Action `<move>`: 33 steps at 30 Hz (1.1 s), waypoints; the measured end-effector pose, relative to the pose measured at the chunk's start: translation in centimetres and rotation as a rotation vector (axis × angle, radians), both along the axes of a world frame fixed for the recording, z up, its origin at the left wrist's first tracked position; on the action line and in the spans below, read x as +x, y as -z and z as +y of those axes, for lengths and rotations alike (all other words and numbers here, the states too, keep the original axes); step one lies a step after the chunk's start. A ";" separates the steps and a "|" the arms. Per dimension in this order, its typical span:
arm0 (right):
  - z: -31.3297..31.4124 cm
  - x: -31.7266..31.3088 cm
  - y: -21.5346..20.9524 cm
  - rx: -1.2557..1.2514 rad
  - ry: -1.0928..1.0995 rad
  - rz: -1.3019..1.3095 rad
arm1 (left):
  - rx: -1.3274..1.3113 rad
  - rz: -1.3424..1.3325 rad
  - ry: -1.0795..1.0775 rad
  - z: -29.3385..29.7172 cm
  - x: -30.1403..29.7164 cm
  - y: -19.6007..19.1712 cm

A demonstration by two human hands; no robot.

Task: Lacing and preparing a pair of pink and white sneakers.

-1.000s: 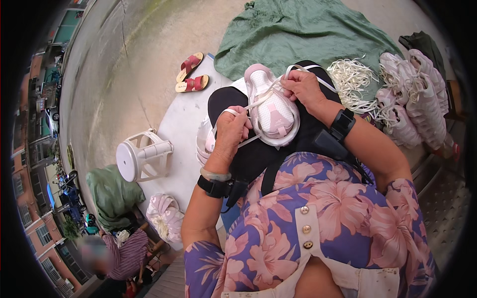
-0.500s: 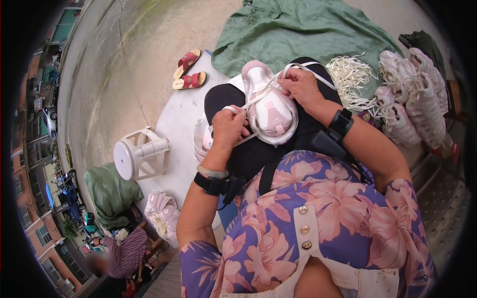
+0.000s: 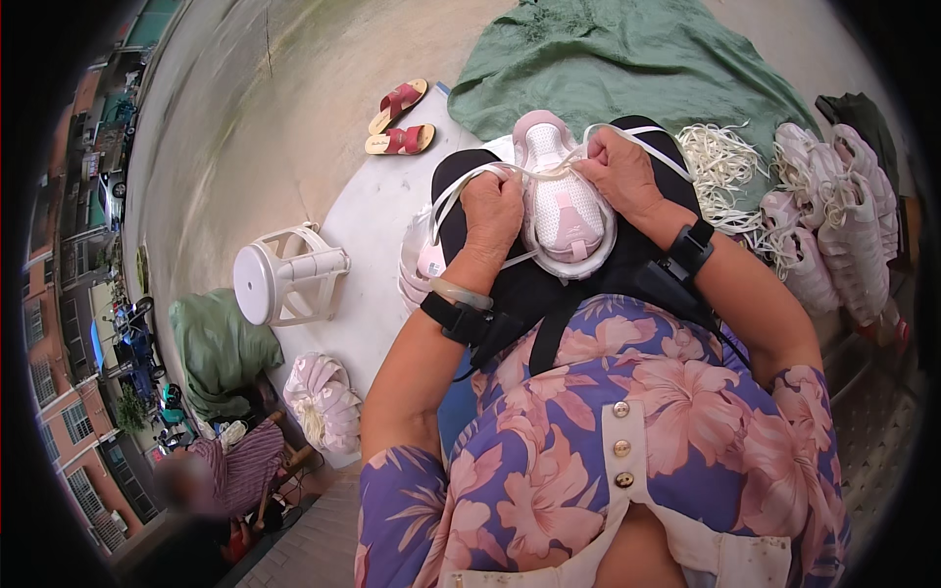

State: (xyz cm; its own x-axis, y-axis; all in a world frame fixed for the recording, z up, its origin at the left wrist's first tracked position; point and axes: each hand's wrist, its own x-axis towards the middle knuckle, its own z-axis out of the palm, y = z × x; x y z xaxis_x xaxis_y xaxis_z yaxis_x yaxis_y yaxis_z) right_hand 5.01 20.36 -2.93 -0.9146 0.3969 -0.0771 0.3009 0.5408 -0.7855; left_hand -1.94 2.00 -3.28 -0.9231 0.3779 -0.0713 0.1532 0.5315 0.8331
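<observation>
A pale pink sneaker point(image 3: 561, 201) is shown lying on a black lap pad point(image 3: 549, 284), long axis pointing away from the body. A white shoelace point(image 3: 461, 191) is pinched closed by the left hand point(image 3: 493, 208) and the right hand point(image 3: 619, 172), which flank the shoe equally close.

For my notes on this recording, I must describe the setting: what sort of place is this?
Probably an outdoor yard used for piecework on shoes. Bare concrete ground lies around, pink shoes and loose white laces are piled at the right, and building fronts show at the left edge.
</observation>
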 end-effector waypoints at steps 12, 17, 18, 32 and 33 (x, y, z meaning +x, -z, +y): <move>-0.5 1.0 -0.3 0.003 -0.076 0.117 | 0.154 -0.145 -0.114 0.0 -0.3 1.6; -0.3 1.1 -0.5 -0.035 -0.092 0.066 | -0.147 0.055 0.028 1.4 0.4 -1.2; -0.3 1.1 -0.3 -0.013 -0.106 0.081 | -0.277 0.187 0.104 1.5 0.6 -1.4; -1.3 0.9 -1.6 -0.179 -0.088 0.237 | -0.119 0.665 0.287 -0.2 2.2 -3.7; -1.8 0.7 -2.2 -0.110 -0.141 0.266 | -0.121 0.625 0.275 -0.5 2.2 -3.2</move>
State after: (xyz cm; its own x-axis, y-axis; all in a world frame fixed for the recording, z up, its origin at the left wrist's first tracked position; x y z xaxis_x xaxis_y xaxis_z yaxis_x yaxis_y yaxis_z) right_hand 5.75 18.55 -0.71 -0.9539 0.2674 0.1365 0.0055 0.4702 -0.8825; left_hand 0.25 1.53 -0.08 -0.6766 0.6269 0.3862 0.7275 0.4883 0.4820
